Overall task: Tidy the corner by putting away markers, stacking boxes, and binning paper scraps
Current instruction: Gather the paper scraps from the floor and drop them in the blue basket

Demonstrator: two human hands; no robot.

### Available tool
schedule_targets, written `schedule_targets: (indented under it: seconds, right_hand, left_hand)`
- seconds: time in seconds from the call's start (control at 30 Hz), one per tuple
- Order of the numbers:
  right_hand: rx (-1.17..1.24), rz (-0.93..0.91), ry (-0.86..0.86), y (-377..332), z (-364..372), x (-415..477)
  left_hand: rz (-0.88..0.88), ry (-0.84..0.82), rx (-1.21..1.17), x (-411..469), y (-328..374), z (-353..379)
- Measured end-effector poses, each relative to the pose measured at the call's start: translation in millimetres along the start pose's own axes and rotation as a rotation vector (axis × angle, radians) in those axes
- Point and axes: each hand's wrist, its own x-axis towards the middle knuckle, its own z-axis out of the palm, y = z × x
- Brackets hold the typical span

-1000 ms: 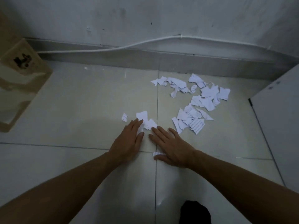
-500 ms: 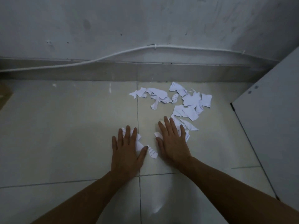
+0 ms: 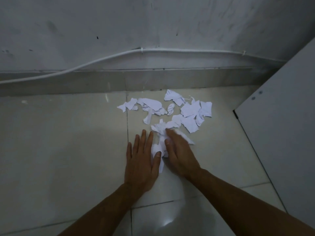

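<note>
Torn white paper scraps point(image 3: 189, 110) lie scattered on the pale tiled floor near the wall. A bunched heap of scraps point(image 3: 160, 140) sits squeezed between my two hands. My left hand point(image 3: 142, 159) lies flat on the floor, fingers spread, its thumb pressing the heap from the left. My right hand point(image 3: 179, 150) lies palm down against the heap's right side, partly covering some scraps. Neither hand has closed around the paper. No markers, boxes or bin are in view.
A grey wall with a skirting ledge point(image 3: 119, 79) runs across the back, with a white cable point(image 3: 119, 55) along it. A white cabinet panel point(image 3: 281, 125) stands at the right. Bare floor tiles point(image 3: 59, 142) stretch to the left.
Both hands have slid toward each other and forward, pushing the near scraps into one bunched heap. The view has shifted right; the brown box at left is out of sight.
</note>
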Motion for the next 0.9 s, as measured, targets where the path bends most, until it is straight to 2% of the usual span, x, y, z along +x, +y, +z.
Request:
schedule_targets:
  seconds: [0.07, 0.17, 0.23, 0.3, 0.37, 0.4, 0.43, 0.5, 0.63, 0.7, 0.8, 0.9]
  right_hand:
    - [0.062, -0.053, 0.000, -2, -7, -3]
    - [0.036, -0.061, 0.257, 4, -27, 20]
    - [-0.070, 0.027, 0.333, 17, -44, 52]
    - [-0.224, 0.182, 0.268, 33, -60, 79]
    - [-0.364, 0.300, 0.076, 46, -63, 89]
    - [-0.434, 0.289, -0.011, 48, -59, 86]
    - [-0.488, 0.241, -0.055, 48, -52, 79]
    - [-0.505, 0.119, -0.034, 42, -35, 56]
    - [-0.387, -0.093, -0.083, 22, -15, 11]
    - [-0.290, -0.133, -0.090, 18, -22, 5]
    - [-0.240, -0.098, 0.104, 25, -45, 22]
    - [-0.262, 0.089, 0.265, 35, -74, 57]
  left_hand:
    - [0.015, -0.005, 0.004, 5, 3, 1]
    - [0.026, -0.035, 0.129, 7, 4, 4]
    - [0.025, -0.048, 0.180, 8, 3, 5]
    - [0.027, -0.063, 0.201, 10, 4, 5]
    - [0.023, -0.072, 0.209, 10, 4, 5]
    - [0.022, -0.071, 0.212, 10, 4, 4]
    - [0.021, -0.065, 0.212, 9, 4, 4]
    - [0.022, -0.056, 0.200, 9, 4, 4]
    - [0.031, -0.053, 0.198, 8, 0, 8]
    - [0.040, -0.046, 0.192, 9, -1, 9]
    - [0.031, -0.037, 0.208, 8, 0, 8]
    - [0.023, -0.029, 0.185, 7, 0, 8]
